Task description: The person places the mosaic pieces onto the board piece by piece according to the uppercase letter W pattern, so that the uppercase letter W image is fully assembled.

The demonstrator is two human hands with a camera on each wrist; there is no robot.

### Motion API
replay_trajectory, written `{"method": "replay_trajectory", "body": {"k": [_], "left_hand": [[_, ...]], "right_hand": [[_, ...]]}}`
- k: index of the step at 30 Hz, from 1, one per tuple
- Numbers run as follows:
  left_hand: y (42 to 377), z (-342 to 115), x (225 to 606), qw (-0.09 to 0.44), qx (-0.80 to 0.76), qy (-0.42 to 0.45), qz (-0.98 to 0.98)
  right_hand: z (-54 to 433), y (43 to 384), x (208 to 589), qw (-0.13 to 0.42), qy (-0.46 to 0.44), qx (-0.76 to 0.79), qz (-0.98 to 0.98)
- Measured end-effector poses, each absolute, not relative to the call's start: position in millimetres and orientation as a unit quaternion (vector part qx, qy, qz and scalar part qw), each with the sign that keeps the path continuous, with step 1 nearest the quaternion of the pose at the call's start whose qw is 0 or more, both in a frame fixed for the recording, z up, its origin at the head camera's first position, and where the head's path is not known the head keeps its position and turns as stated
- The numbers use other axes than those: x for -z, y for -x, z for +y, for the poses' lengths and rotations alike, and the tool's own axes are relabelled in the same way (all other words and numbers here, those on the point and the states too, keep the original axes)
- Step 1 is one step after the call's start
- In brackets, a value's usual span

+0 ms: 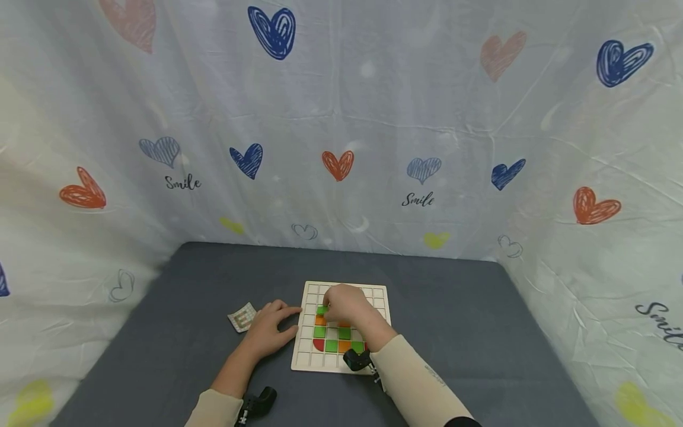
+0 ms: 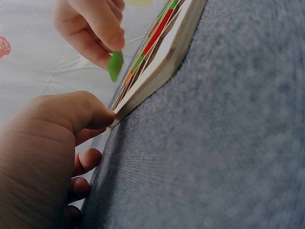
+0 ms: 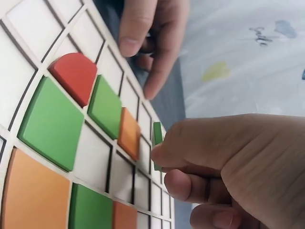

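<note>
A pale wooden grid board (image 1: 316, 360) lies on the dark table, with green, orange and red tiles in some of its squares. My right hand (image 1: 347, 303) is over the upper left of the board and pinches a green square tile (image 3: 157, 136) between thumb and finger. That tile stands tilted on edge, just past an orange tile (image 3: 129, 134) in the same line. A red tile with a rounded corner (image 3: 75, 78) lies at the line's near end. My left hand (image 1: 268, 331) touches the board's left edge with thumb and index finger, its other fingers loosely bent.
A small patterned card (image 1: 242, 317) lies left of the board, beside my left hand. Dark cloth covers the table (image 1: 459, 320). A pale curtain (image 1: 368, 130) printed with hearts hangs behind and along both sides. Each wrist wears a black camera (image 1: 260, 402).
</note>
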State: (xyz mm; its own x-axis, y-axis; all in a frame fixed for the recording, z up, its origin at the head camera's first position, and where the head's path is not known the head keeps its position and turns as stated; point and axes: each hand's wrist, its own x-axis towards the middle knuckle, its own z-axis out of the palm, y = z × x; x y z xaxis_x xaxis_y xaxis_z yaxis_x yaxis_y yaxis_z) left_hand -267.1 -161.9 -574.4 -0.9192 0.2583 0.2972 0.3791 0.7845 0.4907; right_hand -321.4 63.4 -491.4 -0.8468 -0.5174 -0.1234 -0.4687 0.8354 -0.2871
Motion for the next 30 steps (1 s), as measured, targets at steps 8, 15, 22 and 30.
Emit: {"method": "replay_trajectory", "body": {"k": [8,15,22,30], "left_hand": [[266.3,-158.3,575.4,0.11,0.279,0.17,-0.939],[266.5,-153.5,575.3,0.128,0.286,0.181,-0.932],[266.9,-150.2,576.1,0.103,0.289,0.18,-0.935],[269.2,-157.5,574.9,0.094,0.299,0.171,-0.934]], "right_hand": [[61.8,323.0,498.5,0.101,0.248,0.109,0.957],[64.5,321.5,496.7,0.071,0.244,0.1,0.962],[69.8,322.3,501.5,0.063,0.237,0.098,0.964],[87.2,326.2,495.6,0.045,0.254,0.101,0.961]]}}
